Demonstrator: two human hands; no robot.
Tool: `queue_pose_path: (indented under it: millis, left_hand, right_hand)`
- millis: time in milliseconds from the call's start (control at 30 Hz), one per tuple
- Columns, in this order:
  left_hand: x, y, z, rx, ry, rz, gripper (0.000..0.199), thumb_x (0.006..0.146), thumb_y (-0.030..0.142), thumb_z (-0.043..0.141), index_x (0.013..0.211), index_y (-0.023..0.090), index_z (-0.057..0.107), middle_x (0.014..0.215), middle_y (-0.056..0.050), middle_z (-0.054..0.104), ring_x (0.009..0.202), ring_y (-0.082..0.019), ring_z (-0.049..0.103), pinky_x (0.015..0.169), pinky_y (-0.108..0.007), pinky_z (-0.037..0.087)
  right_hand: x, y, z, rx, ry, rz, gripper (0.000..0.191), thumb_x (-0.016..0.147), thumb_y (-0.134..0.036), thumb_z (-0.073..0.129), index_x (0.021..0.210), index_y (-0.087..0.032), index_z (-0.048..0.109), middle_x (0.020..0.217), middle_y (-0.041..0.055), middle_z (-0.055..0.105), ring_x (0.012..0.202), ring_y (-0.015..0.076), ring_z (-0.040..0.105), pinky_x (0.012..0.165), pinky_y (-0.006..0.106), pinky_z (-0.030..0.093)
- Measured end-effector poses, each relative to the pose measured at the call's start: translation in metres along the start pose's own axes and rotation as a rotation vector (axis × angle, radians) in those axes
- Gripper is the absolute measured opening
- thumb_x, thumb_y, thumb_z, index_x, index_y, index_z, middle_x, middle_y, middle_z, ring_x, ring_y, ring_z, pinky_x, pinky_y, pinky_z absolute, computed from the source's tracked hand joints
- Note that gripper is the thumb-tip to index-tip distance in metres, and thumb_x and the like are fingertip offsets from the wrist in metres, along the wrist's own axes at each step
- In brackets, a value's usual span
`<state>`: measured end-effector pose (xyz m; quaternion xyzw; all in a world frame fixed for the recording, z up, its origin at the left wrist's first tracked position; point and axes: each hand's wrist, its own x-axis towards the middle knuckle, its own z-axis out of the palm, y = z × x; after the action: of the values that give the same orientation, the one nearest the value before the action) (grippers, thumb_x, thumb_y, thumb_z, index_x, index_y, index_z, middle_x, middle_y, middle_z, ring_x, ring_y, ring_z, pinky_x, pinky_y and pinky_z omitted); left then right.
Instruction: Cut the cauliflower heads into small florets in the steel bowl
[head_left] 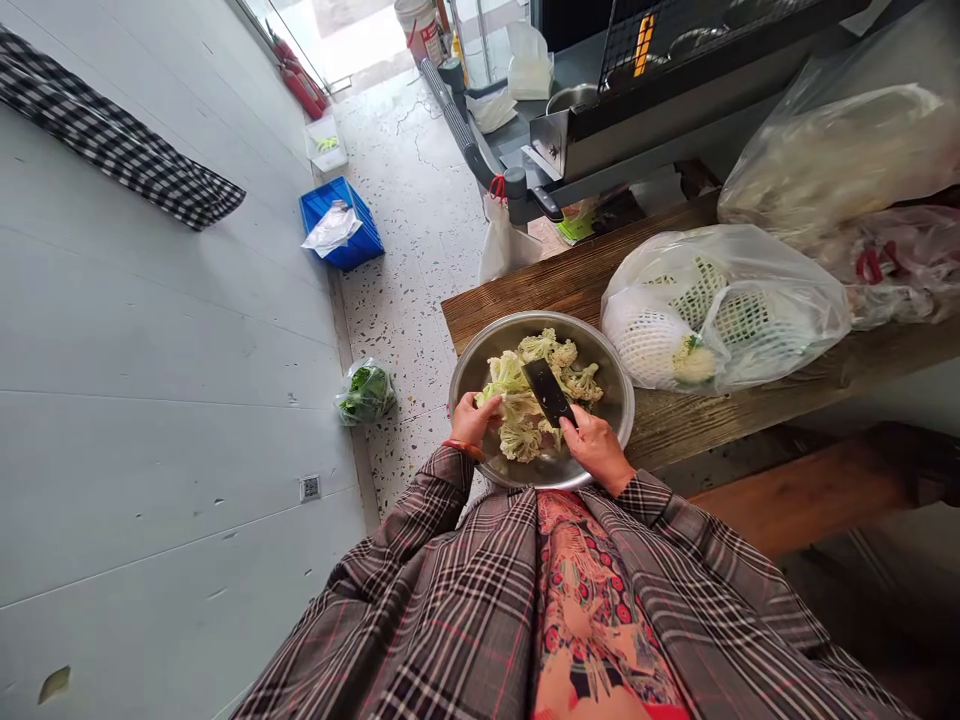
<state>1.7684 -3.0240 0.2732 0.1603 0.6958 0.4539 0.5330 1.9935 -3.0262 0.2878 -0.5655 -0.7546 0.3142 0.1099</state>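
A wide steel bowl sits at the near left end of the wooden table, with several pale cauliflower florets inside. Over the bowl's left side, my left hand is closed around a cauliflower piece. My right hand grips the handle end of a knife with a dark, broad blade. The blade points up and left over the florets, close to the held piece. Whether its edge touches that piece I cannot tell.
On the wooden table, a clear bag of net-wrapped vegetables stands right of the bowl, with more bags beyond. A blue bin and a bag of greens are on the floor at left. A metal cart stands behind the table.
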Motion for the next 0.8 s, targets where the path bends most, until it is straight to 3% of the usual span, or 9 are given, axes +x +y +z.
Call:
queue_pose_path:
  millis: [167,300,533,800]
  left_hand:
    - [-0.006,0.003,0.008,-0.195,-0.038,-0.165,0.038,0.073,0.044,0.072,0.09,0.015,0.054,0.07,-0.004,0.066,0.059,-0.019,0.069,0.061,-0.033,0.056]
    - [-0.01,0.0,0.009,-0.182,-0.063,-0.221,0.041,0.072,0.047,0.072,0.093,0.015,0.058,0.077,-0.006,0.069,0.064,-0.022,0.07,0.064,-0.034,0.054]
    - [-0.008,-0.018,0.011,-0.123,-0.016,-0.133,0.039,0.069,0.047,0.074,0.082,0.014,0.059,0.073,-0.005,0.065,0.062,-0.016,0.061,0.057,-0.025,0.042]
    - [-0.016,-0.026,0.014,-0.175,-0.024,-0.062,0.041,0.06,0.034,0.083,0.082,0.014,0.055,0.078,-0.001,0.063,0.064,-0.011,0.06,0.061,-0.027,0.052]
  right_hand:
    - [-0.01,-0.008,0.009,-0.012,-0.018,-0.02,0.029,0.096,-0.032,0.037,0.098,-0.016,0.062,0.079,0.007,0.069,0.071,0.0176,0.063,0.063,0.025,0.035]
    - [-0.012,-0.01,0.011,-0.088,-0.07,-0.005,0.028,0.096,-0.03,0.038,0.103,-0.016,0.061,0.083,0.0081,0.07,0.076,0.0183,0.064,0.065,0.025,0.036]
    - [-0.014,-0.015,0.008,-0.169,-0.15,0.04,0.025,0.097,-0.029,0.038,0.106,-0.017,0.058,0.088,0.0082,0.07,0.08,0.0187,0.065,0.065,0.026,0.034]
    - [-0.017,-0.013,0.002,-0.077,-0.255,0.029,0.023,0.096,-0.027,0.039,0.107,-0.017,0.056,0.091,0.0095,0.07,0.083,0.0191,0.065,0.066,0.026,0.034]
